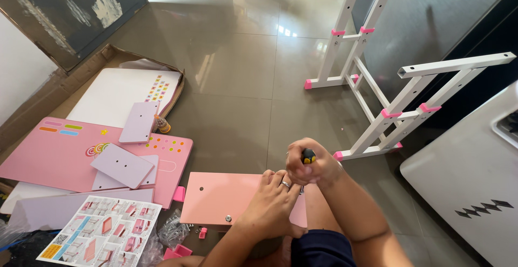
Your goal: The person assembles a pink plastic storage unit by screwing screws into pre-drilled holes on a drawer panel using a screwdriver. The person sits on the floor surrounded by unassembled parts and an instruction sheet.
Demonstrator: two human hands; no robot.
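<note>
Closest to the camera, the person's left hand (271, 205) lies flat on a small pink board (221, 198), fingers spread, pressing it down. It is not gripping anything. There is a ring on one finger. The board rests on the person's lap, just above the dark blue shorts (322, 248).

Right above it, the right hand (310, 165) is closed tight around a screwdriver (308, 156) with a black and yellow handle. The tool stands upright, pointing down at the far edge of the pink board.

To the left on the floor lies a picture sheet (102, 237) showing building steps. Beside it is a clear bag of little parts (174, 229).

A bit farther left is a big pink panel (48, 156) with colourful dots and stripes. Some pale purple boards (121, 165) lie on top of it. A white panel (110, 91) sits in an open cardboard box (81, 70) behind it.

Farthest away, on the right, stands a white metal frame (372, 78) with pink caps, on the shiny grey tile floor (243, 56).
</note>
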